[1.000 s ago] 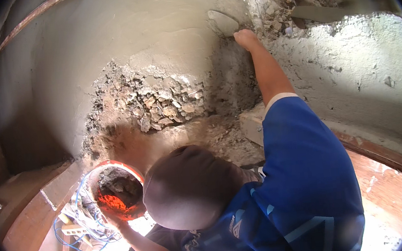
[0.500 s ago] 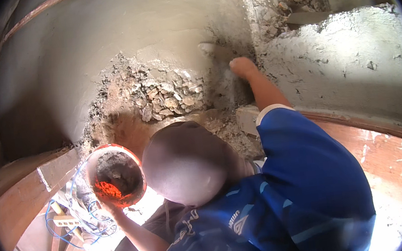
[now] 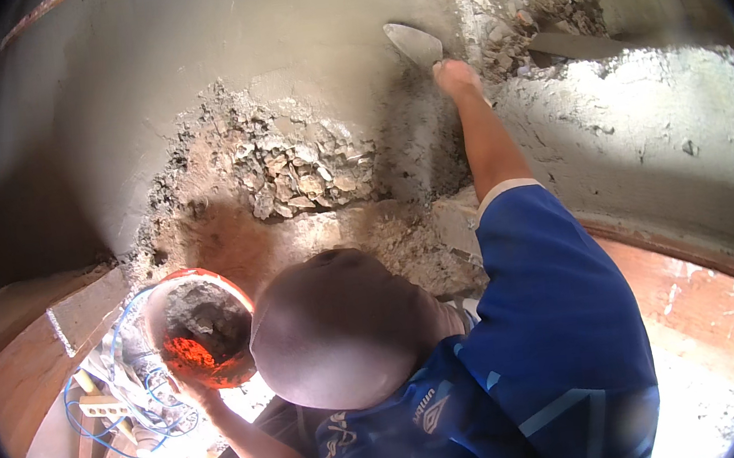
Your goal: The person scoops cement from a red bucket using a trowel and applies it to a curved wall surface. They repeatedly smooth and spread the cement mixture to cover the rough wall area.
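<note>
My right hand [image 3: 459,81] is closed on the handle of a trowel [image 3: 414,42], which has a pointed metal blade. That blade lies against the smooth grey plaster of the wall [image 3: 293,31], near the corner. At the lower left, my left hand [image 3: 191,392] grips the near side of an orange bucket [image 3: 244,297]. The bucket is tilted, and grey mortar [image 3: 201,309] sits inside it. Its outer side hides some of the left fingers. Between the hands, a rough patch of exposed stones [image 3: 303,177] shows in the wall.
A cap [image 3: 337,330] and blue shirt fill the lower middle. Blue cable and a power strip [image 3: 104,405] lie left of the bucket. A plastered ledge [image 3: 625,126] and wooden board [image 3: 695,284] run along the right. Broken masonry [image 3: 532,15] is at the upper right.
My right hand has moved up the wall with the trowel, whose blade now shows clearly. The bucket and left hand have shifted slightly left and down in the view.
</note>
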The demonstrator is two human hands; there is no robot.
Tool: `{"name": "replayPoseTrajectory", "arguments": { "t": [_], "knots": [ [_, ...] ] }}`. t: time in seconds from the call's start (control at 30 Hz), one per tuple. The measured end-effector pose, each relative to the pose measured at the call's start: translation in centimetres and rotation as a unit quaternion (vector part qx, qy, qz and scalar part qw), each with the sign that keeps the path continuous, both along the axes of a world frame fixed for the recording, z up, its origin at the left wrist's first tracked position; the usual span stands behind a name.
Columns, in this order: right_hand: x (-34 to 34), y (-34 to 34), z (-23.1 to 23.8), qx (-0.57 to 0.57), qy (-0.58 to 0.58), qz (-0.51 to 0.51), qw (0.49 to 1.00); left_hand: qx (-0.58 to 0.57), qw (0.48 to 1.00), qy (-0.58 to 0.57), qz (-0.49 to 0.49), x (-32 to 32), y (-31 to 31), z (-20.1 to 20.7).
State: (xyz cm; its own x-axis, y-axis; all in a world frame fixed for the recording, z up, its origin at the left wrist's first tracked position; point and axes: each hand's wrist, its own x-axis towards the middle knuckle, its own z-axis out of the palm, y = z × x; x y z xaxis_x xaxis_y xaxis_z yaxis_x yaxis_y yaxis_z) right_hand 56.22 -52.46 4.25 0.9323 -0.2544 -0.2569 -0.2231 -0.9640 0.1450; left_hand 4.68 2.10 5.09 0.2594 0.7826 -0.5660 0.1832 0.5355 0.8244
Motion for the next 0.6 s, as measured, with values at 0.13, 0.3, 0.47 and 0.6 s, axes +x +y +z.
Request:
{"name": "replayPoseTrajectory", "arguments": {
  "t": [0.13, 0.3, 0.47, 0.6],
  "knots": [
    [0.8, -0.6, -0.4, -0.018, 0.039, 0.060, 0.997, 0.039, 0.998, 0.040, 0.000, 0.2, 0.4, -0.2],
    [-0.9, -1.6, -0.6, -0.001, 0.050, 0.083, 0.995, 0.065, 0.997, 0.012, -0.036, -0.3, 0.6, -0.8],
    [-4.0, -3.8, -0.9, 0.026, 0.053, 0.131, 0.990, 0.020, 1.000, -0.002, -0.006, -0.3, 0.9, -0.7],
    [-7.0, -3.3, -2.0, 0.037, 0.100, 0.168, 0.980, 0.026, 0.999, -0.007, -0.018, 0.0, 0.8, -0.4]
  ]
}}
